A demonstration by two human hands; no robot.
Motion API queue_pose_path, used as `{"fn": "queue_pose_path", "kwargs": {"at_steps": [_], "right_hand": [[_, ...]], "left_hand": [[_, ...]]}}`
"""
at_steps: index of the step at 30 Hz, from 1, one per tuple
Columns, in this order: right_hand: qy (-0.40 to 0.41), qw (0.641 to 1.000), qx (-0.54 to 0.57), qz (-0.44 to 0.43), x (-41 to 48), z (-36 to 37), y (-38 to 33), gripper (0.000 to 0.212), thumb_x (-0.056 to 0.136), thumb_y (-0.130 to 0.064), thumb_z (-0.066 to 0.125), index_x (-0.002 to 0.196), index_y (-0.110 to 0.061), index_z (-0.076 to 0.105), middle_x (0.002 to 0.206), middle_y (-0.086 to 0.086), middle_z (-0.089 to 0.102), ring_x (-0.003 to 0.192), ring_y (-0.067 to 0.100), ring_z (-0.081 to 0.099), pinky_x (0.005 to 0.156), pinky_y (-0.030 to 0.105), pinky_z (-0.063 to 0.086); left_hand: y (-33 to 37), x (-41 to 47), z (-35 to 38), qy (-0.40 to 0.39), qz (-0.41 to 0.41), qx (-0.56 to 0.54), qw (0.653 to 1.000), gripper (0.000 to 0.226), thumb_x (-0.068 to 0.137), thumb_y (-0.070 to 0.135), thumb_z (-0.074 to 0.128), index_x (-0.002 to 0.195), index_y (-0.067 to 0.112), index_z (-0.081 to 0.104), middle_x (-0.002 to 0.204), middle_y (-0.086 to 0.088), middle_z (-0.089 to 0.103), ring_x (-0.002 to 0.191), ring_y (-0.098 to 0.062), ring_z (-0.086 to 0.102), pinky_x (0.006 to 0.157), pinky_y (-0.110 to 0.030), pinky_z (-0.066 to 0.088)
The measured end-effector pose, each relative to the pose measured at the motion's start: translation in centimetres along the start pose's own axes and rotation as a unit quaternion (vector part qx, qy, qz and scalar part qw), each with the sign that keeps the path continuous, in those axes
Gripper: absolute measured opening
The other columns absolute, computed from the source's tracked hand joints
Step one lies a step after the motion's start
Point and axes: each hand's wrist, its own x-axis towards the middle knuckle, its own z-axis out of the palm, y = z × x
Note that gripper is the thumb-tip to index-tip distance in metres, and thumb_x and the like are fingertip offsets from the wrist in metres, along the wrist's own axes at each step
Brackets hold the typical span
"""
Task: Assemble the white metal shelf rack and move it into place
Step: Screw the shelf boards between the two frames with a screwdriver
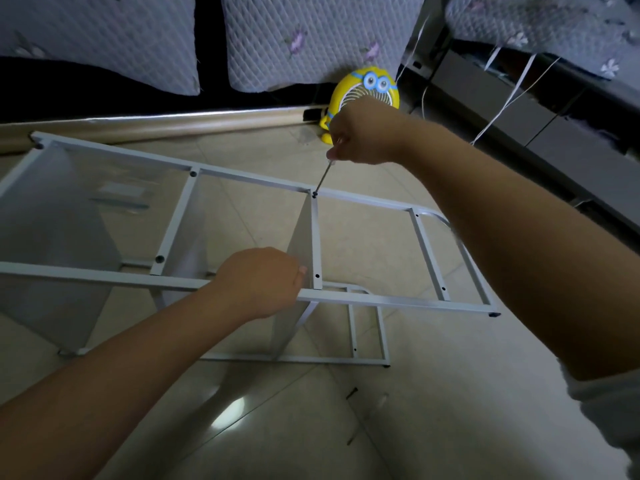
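Observation:
The white metal shelf rack [398, 301] lies on its side on the tiled floor, its upper ladder-shaped side frame facing me. Flat shelf panels [301, 237] stand on edge between the two side frames. My right hand [363, 133] is closed on a screwdriver [322, 180], whose thin shaft slants down to a dark screw [314, 195] where a crossbar meets the far rail. My left hand [263, 278] grips the near rail beside that same crossbar.
A yellow cartoon desk fan [367, 86] stands on the floor just behind my right hand. Quilted grey cushions [304, 39] and a sofa base run along the back. A dark screw or two [351, 393] lie loose on the tiles near the front.

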Motion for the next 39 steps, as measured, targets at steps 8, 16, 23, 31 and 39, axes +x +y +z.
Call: {"fn": "queue_pose_path", "kwargs": {"at_steps": [8, 16, 23, 31, 39], "right_hand": [[-0.029, 0.992, 0.079, 0.097, 2.2, -0.1, -2.2, 0.020, 0.088, -0.005, 0.039, 0.070, 0.000, 0.046, 0.067, 0.009, 0.052, 0.029, 0.016, 0.052, 0.050, 0.028, 0.046], [-0.048, 0.994, 0.097, 0.013, 0.1, 0.2, -0.5, 0.014, 0.090, 0.000, 0.043, 0.097, -0.004, 0.055, 0.073, 0.015, 0.062, 0.040, 0.004, 0.054, 0.043, 0.019, 0.042], [0.015, 0.995, 0.078, 0.059, 0.4, 0.2, -0.4, 0.026, 0.091, -0.016, 0.049, 0.083, 0.007, 0.057, 0.083, 0.019, 0.060, 0.074, 0.017, 0.062, 0.053, 0.022, 0.037], [0.005, 0.992, 0.033, 0.119, 1.3, 0.4, -0.7, 0.026, 0.095, -0.014, 0.041, 0.074, 0.000, 0.048, 0.076, 0.015, 0.052, 0.072, 0.028, 0.054, 0.063, 0.025, 0.042], [-0.041, 0.999, 0.017, -0.017, 0.0, 0.2, -0.1, 0.025, 0.091, -0.009, 0.048, 0.113, -0.003, 0.056, 0.121, 0.013, 0.057, 0.112, 0.028, 0.050, 0.086, 0.028, 0.035]], "left_hand": [[0.3, -0.2, 0.0, 0.026, 0.005, -0.006, 1.000, 0.037, 0.101, 0.029, 0.020, 0.079, 0.016, 0.047, 0.076, 0.000, 0.045, 0.075, -0.017, 0.045, 0.069, -0.026, 0.035], [-0.4, -0.4, 0.0, 0.022, -0.007, -0.003, 1.000, 0.043, 0.101, 0.030, 0.019, 0.097, 0.011, 0.057, 0.102, -0.010, 0.061, 0.081, -0.019, 0.047, 0.079, -0.030, 0.040], [-0.1, -0.2, 0.2, 0.025, 0.003, -0.010, 1.000, 0.039, 0.101, 0.030, 0.019, 0.089, 0.015, 0.053, 0.092, -0.007, 0.059, 0.080, -0.019, 0.050, 0.075, -0.029, 0.040], [0.0, -0.2, 0.5, 0.033, 0.028, -0.010, 0.999, 0.040, 0.101, 0.032, 0.022, 0.069, 0.018, 0.040, 0.069, 0.003, 0.044, 0.063, -0.013, 0.042, 0.065, -0.027, 0.033], [0.0, -0.2, 0.5, 0.047, 0.050, 0.006, 0.998, 0.031, 0.101, 0.034, 0.020, 0.084, 0.021, 0.043, 0.064, 0.008, 0.035, 0.069, -0.014, 0.043, 0.065, -0.025, 0.031]]}}
